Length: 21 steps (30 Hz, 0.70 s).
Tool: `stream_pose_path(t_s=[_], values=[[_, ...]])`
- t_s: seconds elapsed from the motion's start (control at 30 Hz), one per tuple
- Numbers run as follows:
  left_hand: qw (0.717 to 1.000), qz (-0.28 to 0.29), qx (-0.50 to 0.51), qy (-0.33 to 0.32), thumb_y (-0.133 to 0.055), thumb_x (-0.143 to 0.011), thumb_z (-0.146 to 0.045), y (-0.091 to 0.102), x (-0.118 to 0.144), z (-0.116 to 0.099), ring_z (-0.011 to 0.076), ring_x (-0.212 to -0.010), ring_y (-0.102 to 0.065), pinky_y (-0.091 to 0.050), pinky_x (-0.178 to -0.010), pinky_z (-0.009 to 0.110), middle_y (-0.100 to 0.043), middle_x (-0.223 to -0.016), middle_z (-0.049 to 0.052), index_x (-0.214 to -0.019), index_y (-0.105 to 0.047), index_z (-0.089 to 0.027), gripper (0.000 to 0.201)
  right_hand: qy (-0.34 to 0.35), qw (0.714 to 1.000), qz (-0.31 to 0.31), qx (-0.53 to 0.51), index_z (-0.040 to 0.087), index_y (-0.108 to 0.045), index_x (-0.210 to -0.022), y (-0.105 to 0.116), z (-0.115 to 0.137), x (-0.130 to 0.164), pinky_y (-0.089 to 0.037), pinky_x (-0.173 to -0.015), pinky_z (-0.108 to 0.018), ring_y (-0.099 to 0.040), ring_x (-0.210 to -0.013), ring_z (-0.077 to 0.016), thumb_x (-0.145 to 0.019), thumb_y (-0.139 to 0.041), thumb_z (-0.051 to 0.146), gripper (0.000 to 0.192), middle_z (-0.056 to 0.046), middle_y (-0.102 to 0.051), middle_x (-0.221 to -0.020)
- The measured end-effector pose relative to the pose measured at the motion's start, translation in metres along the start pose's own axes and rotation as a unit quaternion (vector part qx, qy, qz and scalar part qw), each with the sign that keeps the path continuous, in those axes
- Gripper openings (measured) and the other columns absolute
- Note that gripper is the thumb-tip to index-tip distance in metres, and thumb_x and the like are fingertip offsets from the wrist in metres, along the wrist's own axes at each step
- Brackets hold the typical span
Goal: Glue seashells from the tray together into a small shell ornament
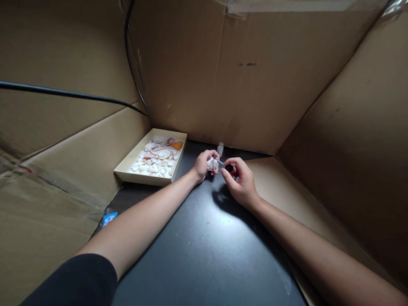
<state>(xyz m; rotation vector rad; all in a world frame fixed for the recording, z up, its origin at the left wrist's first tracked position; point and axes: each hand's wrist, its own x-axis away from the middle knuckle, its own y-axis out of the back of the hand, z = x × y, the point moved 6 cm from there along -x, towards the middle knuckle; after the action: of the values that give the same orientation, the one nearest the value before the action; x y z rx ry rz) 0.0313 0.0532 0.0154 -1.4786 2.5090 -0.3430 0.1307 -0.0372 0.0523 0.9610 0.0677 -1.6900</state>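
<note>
Left hand (204, 165) pinches a shell (212, 164); right hand (239, 180) grips a black-capped brush (225, 165) touching it, mid-table.
Shell tray (127, 165) left, small clear bottle (220, 148) just behind; brush tip too small to resolve.

Your one view: a head-worn camera, looking forward and down.

You see the scene from above your own shoulders, both forearms running away from you to meet mid-frame over the dark surface (204, 250). The camera sits well back from your hands, so they look small. Cardboard walls (223, 85) close the view ahead and on both sides. No second view shares this scene.
</note>
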Motion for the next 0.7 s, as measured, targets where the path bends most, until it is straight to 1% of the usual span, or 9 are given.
stream_pose_path(t_s=[0.17, 0.27, 0.4, 0.53, 0.63, 0.7], values=[[1.000, 0.006, 0.005, -0.001, -0.031, -0.078, -0.028, 0.000, -0.001, 0.001, 0.0120, -0.034, -0.046, -0.026, -0.032, 0.020, -0.046, -0.046, 0.001, -0.066, -0.048, -0.016, 0.024, 0.004, 1.000, 0.017, -0.009, 0.018, -0.057, -0.085, -0.002, 0.004, 0.000, -0.035, -0.054, -0.021, -0.040, -0.057, -0.0084, -0.082, -0.058, 0.027, 0.010, 0.002, -0.052, -0.070], [1.000, 0.005, 0.008, 0.002, -0.031, -0.078, -0.029, 0.000, -0.001, 0.002, 0.0122, -0.034, -0.046, -0.027, -0.033, 0.021, -0.048, -0.048, 0.001, -0.067, -0.048, -0.016, 0.024, -0.009, 1.000, 0.018, -0.014, 0.018, -0.056, -0.088, -0.001, 0.003, 0.000, -0.034, -0.053, -0.021, -0.040, -0.056, -0.0082, -0.083, -0.056, 0.029, 0.012, 0.003, -0.050, -0.068], [1.000, 0.004, 0.014, 0.000, -0.031, -0.076, -0.027, 0.001, -0.002, 0.002, 0.0129, -0.033, -0.045, -0.028, -0.032, 0.022, -0.047, -0.048, 0.001, -0.068, -0.047, -0.017, 0.021, -0.028, 0.998, 0.048, -0.002, 0.018, -0.056, -0.086, -0.005, -0.002, 0.000, -0.035, -0.054, -0.021, -0.042, -0.056, -0.0081, -0.082, -0.056, 0.031, 0.013, 0.003, -0.051, -0.067], [1.000, 0.003, 0.016, -0.004, -0.030, -0.074, -0.025, 0.000, -0.001, 0.000, 0.0137, -0.033, -0.045, -0.029, -0.032, 0.022, -0.046, -0.046, 0.001, -0.067, -0.046, -0.017, 0.020, -0.044, 0.999, 0.024, -0.003, 0.019, -0.055, -0.091, -0.003, -0.006, 0.001, -0.035, -0.054, -0.021, -0.042, -0.056, -0.0085, -0.084, -0.055, 0.033, 0.016, 0.003, -0.049, -0.065], [1.000, -0.004, 0.018, 0.000, -0.029, -0.074, -0.025, 0.000, -0.001, 0.000, 0.0135, -0.032, -0.045, -0.029, -0.032, 0.021, -0.046, -0.045, 0.000, -0.068, -0.046, -0.017, 0.019, -0.038, 0.999, 0.032, -0.001, 0.019, -0.056, -0.088, -0.004, -0.005, 0.000, -0.035, -0.055, -0.021, -0.043, -0.056, -0.0084, -0.083, -0.056, 0.032, 0.014, 0.003, -0.051, -0.066], [1.000, -0.008, 0.020, 0.002, -0.029, -0.075, -0.026, 0.001, -0.001, 0.000, 0.0132, -0.032, -0.045, -0.030, -0.032, 0.021, -0.046, -0.046, 0.000, -0.069, -0.046, -0.017, 0.020, -0.035, 0.999, 0.027, -0.006, 0.019, -0.056, -0.087, -0.003, -0.004, 0.000, -0.035, -0.054, -0.021, -0.043, -0.056, -0.0084, -0.083, -0.056, 0.032, 0.014, 0.002, -0.052, -0.068]])
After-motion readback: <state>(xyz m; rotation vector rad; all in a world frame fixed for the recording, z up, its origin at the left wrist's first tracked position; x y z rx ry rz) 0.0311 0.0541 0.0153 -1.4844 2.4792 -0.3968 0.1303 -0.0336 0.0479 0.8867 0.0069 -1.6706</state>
